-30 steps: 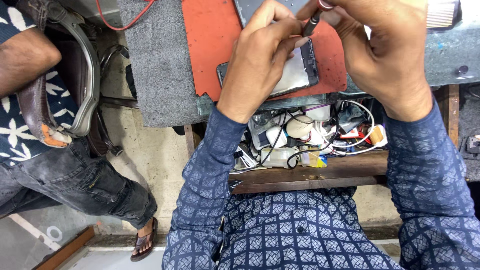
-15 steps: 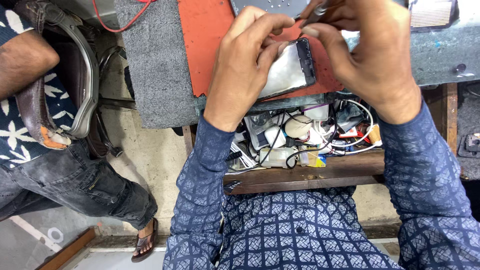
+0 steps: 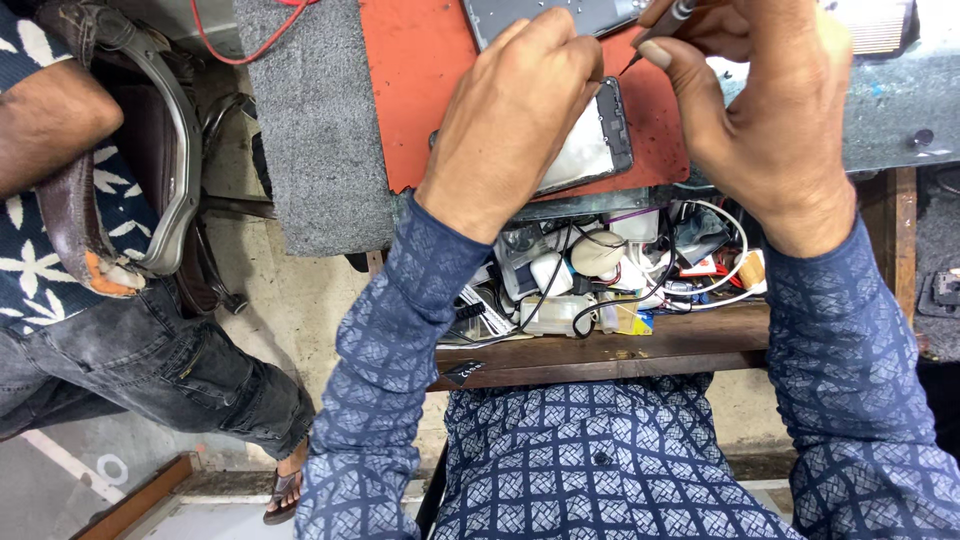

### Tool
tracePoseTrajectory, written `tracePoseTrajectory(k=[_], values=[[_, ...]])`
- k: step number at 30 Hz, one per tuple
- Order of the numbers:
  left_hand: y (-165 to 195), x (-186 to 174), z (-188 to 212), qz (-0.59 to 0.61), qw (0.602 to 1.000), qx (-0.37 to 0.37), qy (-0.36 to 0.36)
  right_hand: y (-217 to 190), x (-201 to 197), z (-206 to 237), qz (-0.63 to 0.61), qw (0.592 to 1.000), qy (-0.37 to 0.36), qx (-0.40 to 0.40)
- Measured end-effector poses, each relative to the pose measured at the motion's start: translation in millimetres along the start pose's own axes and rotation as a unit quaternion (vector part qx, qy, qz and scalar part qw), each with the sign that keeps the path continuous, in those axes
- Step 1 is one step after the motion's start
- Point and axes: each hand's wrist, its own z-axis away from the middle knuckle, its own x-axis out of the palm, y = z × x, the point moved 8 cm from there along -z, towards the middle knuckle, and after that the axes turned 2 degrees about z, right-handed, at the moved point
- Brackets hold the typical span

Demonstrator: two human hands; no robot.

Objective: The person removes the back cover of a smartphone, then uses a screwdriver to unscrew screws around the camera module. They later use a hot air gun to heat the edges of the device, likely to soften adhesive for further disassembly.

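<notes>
Left hand: the left hand (image 3: pixel 515 110) presses flat on the phone (image 3: pixel 590 150), fingers curled over it, hiding most of it.
Right hand: the right hand (image 3: pixel 770 110) pinches a thin tool (image 3: pixel 655 30), its handle cut off.
Phone: on the red mat (image 3: pixel 420 70) near the worktop's front edge.
Drawer: the drawer (image 3: pixel 620 270) holds tangled cables, hard to sort.

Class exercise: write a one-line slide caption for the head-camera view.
Left hand steadies an opened phone on a red mat while the right hand points a fine screwdriver at it.

A grey-carpeted workbench (image 3: pixel 320 130) carries a red mat (image 3: pixel 420 70), with an opened phone (image 3: pixel 590 150) on it.
</notes>
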Motion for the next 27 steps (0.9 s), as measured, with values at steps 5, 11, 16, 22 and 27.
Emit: tracePoseTrajectory(k=[5,11,16,22,27], values=[[-3.1,4.7,-3.6,0.003,0.999,0.042,-0.012,0.6,3.1,1.7,-0.019,1.000,0.000,0.001],[-6.9,6.5,-11.0,0.023,0.995,0.090,-0.029,-1.5,5.3,-1.4,-0.021,0.999,-0.013,0.023],[-9.0,10.9,-16.9,0.004,0.994,0.091,-0.059,-11.9,1.1,-6.6,0.081,0.997,-0.007,-0.013],[-12.7,13.7,-17.0,0.017,0.991,0.093,-0.092,-19.3,0.4,-10.7,0.110,0.993,0.026,-0.035],[-20.7,10.6,-11.6,0.066,0.987,0.110,-0.098,-13.0,-2.4,-9.6,0.016,1.000,0.017,-0.016]])
